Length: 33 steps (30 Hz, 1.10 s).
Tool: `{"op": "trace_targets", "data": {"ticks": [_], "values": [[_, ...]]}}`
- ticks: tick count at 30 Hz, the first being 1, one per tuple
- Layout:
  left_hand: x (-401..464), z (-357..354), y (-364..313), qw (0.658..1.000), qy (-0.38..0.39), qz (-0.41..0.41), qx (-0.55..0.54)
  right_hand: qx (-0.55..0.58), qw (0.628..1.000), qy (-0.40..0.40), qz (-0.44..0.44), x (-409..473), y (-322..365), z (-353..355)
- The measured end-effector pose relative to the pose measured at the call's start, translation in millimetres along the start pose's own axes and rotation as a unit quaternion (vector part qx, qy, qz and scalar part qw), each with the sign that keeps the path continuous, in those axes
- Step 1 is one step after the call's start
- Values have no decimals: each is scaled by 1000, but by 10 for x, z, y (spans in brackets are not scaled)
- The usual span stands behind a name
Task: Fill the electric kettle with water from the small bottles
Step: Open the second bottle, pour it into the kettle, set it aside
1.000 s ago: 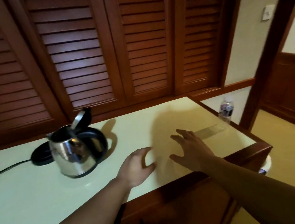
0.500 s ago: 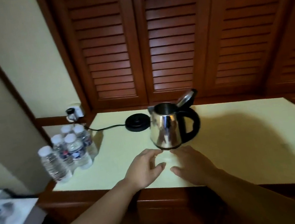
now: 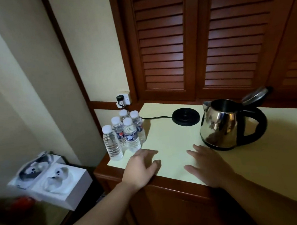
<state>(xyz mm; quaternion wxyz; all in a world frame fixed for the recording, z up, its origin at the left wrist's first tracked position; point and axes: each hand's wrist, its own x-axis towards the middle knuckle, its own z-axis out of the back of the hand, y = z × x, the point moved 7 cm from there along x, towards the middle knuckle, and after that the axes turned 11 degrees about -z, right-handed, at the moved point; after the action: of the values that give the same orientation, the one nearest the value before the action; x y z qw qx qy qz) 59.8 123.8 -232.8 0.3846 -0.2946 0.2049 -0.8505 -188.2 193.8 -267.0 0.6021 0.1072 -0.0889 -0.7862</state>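
Head view, shiny steel kettle [image 3: 220, 124], ribbed clear plastic bottles [image 3: 123, 134]

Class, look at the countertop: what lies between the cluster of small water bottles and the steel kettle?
In the head view, the black kettle base and its cord lie between the bottles and the kettle; nearer the front, bare countertop.

Five small bottles [image 3: 126, 133] stand clustered at left of centre on the table [image 3: 261, 154]. One steel kettle [image 3: 227, 123] at right, one black base [image 3: 186, 116] beside it. Two hands: left hand [image 3: 141, 167], right hand [image 3: 206, 163]. Two white boxes [image 3: 53, 178] lower left.
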Motion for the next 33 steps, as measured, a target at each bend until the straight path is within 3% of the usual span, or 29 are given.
{"op": "trace_targets", "data": {"ticks": [7, 16, 27, 33], "values": [[-217, 370, 341, 988, -122, 94, 20, -5, 1000, -24, 14, -2, -2, 19], [-349, 840, 637, 934, -279, 221, -9, 17, 998, -53, 21, -75, -8, 50], [-198, 812, 691, 947, -218, 226, -66, 54, 997, -48, 22, -91, -42, 70], [-181, 519, 384, 965, -181, 169, -89, 103, 994, -41, 8, -101, -92, 82]]}}
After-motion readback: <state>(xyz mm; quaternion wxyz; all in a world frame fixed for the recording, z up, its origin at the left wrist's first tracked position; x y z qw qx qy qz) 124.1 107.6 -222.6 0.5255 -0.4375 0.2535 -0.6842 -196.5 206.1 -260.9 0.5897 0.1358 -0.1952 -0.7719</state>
